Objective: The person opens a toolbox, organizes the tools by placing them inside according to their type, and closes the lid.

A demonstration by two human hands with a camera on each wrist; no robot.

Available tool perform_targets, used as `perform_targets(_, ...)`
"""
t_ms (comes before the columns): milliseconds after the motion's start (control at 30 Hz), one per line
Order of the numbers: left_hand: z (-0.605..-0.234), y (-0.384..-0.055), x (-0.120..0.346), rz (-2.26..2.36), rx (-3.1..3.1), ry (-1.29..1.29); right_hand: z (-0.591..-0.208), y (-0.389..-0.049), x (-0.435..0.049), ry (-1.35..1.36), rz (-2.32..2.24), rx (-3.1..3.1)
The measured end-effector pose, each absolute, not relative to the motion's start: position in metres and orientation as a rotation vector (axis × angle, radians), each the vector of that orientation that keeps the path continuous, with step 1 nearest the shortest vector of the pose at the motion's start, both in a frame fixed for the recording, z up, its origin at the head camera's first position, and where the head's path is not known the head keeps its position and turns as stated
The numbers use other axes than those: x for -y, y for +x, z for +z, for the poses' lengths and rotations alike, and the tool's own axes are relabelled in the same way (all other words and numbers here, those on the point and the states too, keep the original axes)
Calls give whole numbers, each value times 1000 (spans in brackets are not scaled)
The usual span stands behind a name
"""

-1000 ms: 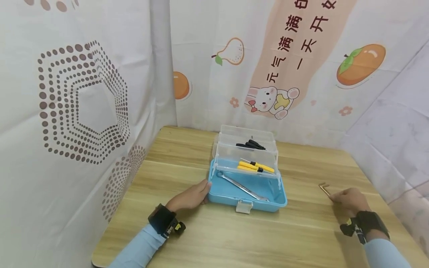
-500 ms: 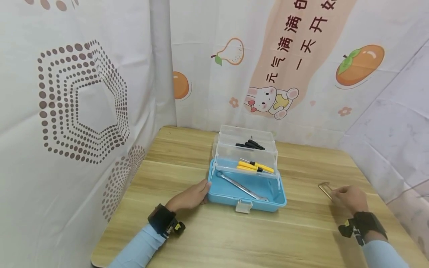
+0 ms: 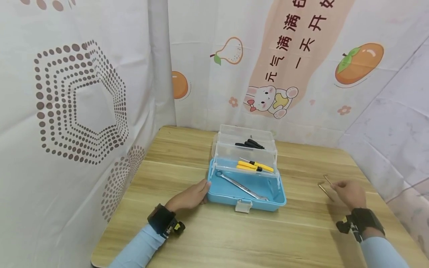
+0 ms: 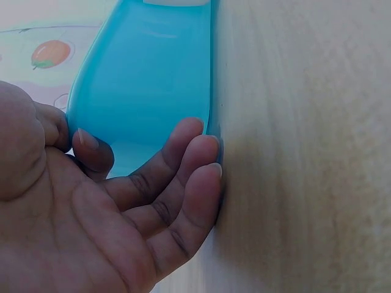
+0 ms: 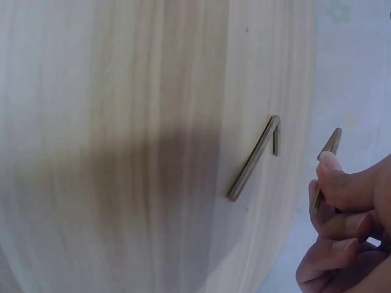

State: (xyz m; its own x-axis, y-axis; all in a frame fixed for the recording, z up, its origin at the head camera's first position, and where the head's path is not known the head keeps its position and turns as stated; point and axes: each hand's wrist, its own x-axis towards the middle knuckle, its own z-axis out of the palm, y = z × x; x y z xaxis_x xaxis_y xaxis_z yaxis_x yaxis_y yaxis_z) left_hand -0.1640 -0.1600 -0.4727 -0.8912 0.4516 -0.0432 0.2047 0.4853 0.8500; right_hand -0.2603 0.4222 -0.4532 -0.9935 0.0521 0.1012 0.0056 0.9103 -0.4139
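Note:
A light-blue toolbox (image 3: pixel 224 200) stands with its lid up on the table. My left hand (image 3: pixel 189 196) grips its left side near the front corner; in the left wrist view, curled fingers lie against the blue wall (image 4: pixel 146 79). To the right, my right hand (image 3: pixel 352 194) pinches a bronze hex key (image 5: pixel 333 141) between thumb and fingers, raised off the wood. Just left of that hand, a second hex key (image 3: pixel 325 191) lies on the table. Inside the toolbox rests a combination wrench (image 3: pixel 242 187). Fingers hide part of the held key.
Clear tiered trays (image 3: pixel 231 150) rise at the back of the toolbox. They bear yellow screwdrivers (image 3: pixel 264 167) and black-handled tools (image 3: pixel 255 144). A white latch (image 3: pixel 243 206) hangs at the front. Printed curtains (image 3: pixel 207 96) enclose the wooden table (image 3: pixel 254 238) at the back and sides.
The two hex keys lay close together before; now my right hand has lifted one away from the other, slightly up and back. The left hand and toolbox stay put.

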Motion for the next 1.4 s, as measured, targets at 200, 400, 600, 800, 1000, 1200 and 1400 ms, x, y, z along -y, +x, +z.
perform_targets(200,-475,-165,160,1361,-2473,548,-447,-262,-413,-61,675,2957)
perform_targets(400,-474,-164,160,1350,-2480,540,-443,-264,-407,-82,707,2970)
perform_targets(600,-473,-163,160,1353,-2477,545,-440,-268,-399,-45,702,2951)
perform_targets(800,-473,-163,161,1355,-2475,540,-438,-272,-389,13,692,2899)
perform_targets(1000,-474,-164,160,1357,-2470,539,-435,-277,-379,21,693,2890)
perform_targets(1200,-475,-165,160,1356,-2465,527,-430,-280,-366,14,744,2907)
perform_targets(1400,-473,-164,160,1351,-2470,526,-423,-285,-354,41,751,2889)
